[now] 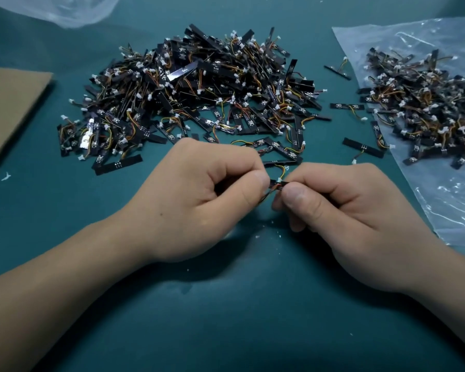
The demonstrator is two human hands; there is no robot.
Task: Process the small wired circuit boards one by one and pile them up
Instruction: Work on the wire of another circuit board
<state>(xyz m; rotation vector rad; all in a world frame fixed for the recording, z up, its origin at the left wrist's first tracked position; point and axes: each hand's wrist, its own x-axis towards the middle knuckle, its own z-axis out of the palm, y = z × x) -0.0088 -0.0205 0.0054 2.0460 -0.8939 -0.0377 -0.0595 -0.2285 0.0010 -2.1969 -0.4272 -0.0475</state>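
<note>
A small wired circuit board (pixel 276 186) is held just above the teal surface (pixel 226 318), near the middle of the view, between both hands. The left hand (pixel 199 194) is curled, and the board's left end is pinched by its thumb and forefinger. The right hand (pixel 346 218) is likewise curled, with its fingers (pixel 301 200) clamped on the board's right end. The two thumbs are nearly touching. A white connector (pixel 279 180) and short yellow and orange wires (pixel 283 170) are seen rising from the held board; most of the board itself is hidden by the fingers.

A large heap of boards (pixel 193 95) is noted beyond the hands, spread over the surface, its near edge just beside the left knuckles. A second heap (pixel 424 108) is recorded to the right, lying on a clear plastic bag (pixel 440 205). A few single boards (pixel 363 147) are scattered between the two heaps. A piece of brown cardboard (pixel 11 108) is seen at the left edge, and more clear plastic (pixel 65 9) at the top left. Small white scraps (pixel 6 176) are scattered on the surface.
</note>
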